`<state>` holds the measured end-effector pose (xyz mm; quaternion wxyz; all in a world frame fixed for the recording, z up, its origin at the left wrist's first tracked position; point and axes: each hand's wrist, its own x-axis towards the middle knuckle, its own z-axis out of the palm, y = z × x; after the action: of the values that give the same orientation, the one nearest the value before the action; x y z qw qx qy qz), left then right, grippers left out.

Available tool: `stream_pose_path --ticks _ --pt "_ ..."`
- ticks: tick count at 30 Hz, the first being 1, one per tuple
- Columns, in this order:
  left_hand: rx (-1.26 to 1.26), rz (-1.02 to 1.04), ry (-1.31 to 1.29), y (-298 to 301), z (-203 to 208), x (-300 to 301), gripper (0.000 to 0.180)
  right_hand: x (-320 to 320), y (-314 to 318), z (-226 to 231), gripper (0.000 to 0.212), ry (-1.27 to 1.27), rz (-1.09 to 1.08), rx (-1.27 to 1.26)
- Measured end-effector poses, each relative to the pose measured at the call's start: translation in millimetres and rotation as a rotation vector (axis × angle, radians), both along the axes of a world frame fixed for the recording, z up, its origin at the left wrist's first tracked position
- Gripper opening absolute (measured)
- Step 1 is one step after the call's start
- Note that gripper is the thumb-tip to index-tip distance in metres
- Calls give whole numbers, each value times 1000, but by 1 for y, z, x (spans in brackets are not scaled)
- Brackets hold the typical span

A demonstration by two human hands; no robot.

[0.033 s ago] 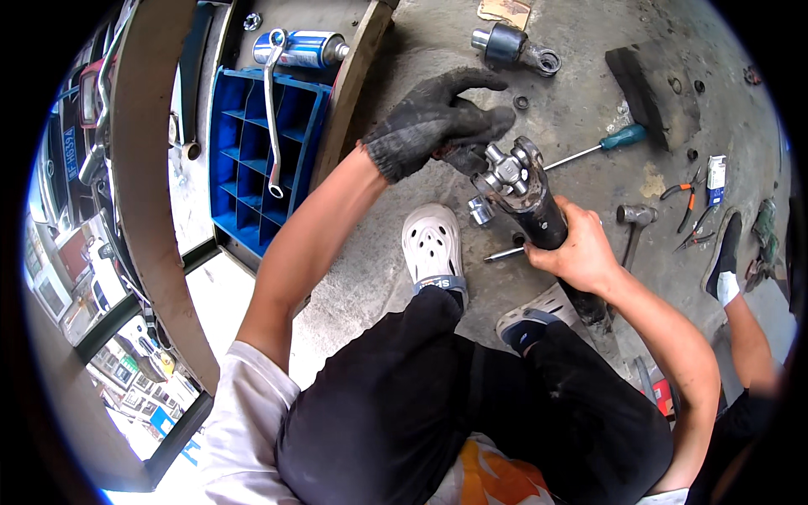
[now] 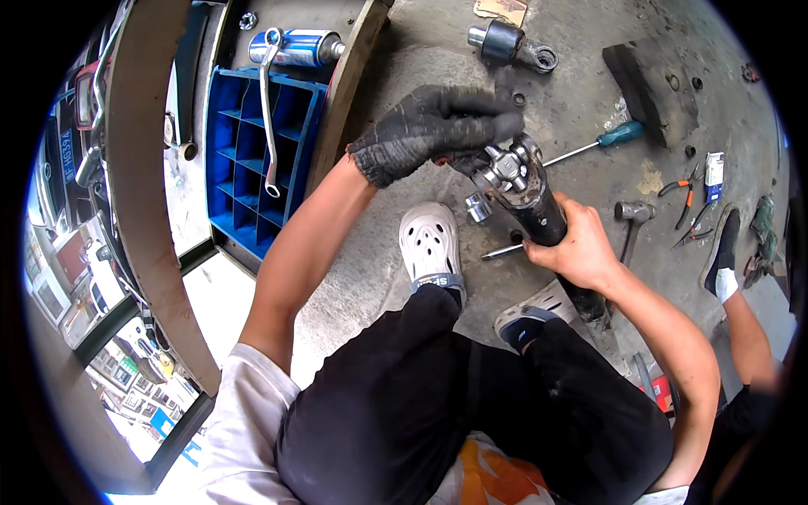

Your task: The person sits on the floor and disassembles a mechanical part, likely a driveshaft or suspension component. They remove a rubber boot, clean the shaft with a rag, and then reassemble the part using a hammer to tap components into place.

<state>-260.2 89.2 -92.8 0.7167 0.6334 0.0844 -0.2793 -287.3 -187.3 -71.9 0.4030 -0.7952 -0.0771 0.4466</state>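
My bare right hand [image 2: 581, 244] is wrapped around a black drive shaft [image 2: 543, 220], tilted with its yoke end up and away from me. A shiny metal universal joint cross [image 2: 507, 168] sits in the yoke. My left hand [image 2: 438, 130], in a dark knitted work glove, hovers at the left of the joint with its fingers stretched out and slightly blurred. Its palm side and whatever lies beneath it are partly hidden. A small round metal cap [image 2: 478, 208] shows beside the yoke.
A blue compartment tray [image 2: 252, 156] with a box wrench [image 2: 270, 118] and a spray can [image 2: 307, 48] lies left. On the floor are a screwdriver [image 2: 619, 135], a hammer [image 2: 634, 212], pliers [image 2: 683, 198] and another joint piece [image 2: 505, 42]. Another person's leg [image 2: 745, 328] is at right.
My left hand's fingers have swung closer together and now reach over toward the yoke. The right hand keeps its hold on the drive shaft.
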Motion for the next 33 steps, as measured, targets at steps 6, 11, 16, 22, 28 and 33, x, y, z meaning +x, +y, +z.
stream_pose_path --ticks 6,11,16,22,28,33 --pt "78 -27 -88 -9 3 -17 30 4 -2 3 51 -53 1 18" --pt "65 -140 114 -14 5 -10 32 -1 -2 8 55 -27 15 12" --pt "699 -360 -77 -6 -34 -24 34 -6 4 16 59 -1 49 -34" --pt "1006 -491 -244 20 -58 -62 37 2 3 5 57 7 -18 -67" --pt "998 -373 -320 20 -39 -59 51 0 6 -18 55 -12 -24 -78" --pt "701 -158 -274 -11 8 -24 62 -3 11 -25 55 31 40 -129"
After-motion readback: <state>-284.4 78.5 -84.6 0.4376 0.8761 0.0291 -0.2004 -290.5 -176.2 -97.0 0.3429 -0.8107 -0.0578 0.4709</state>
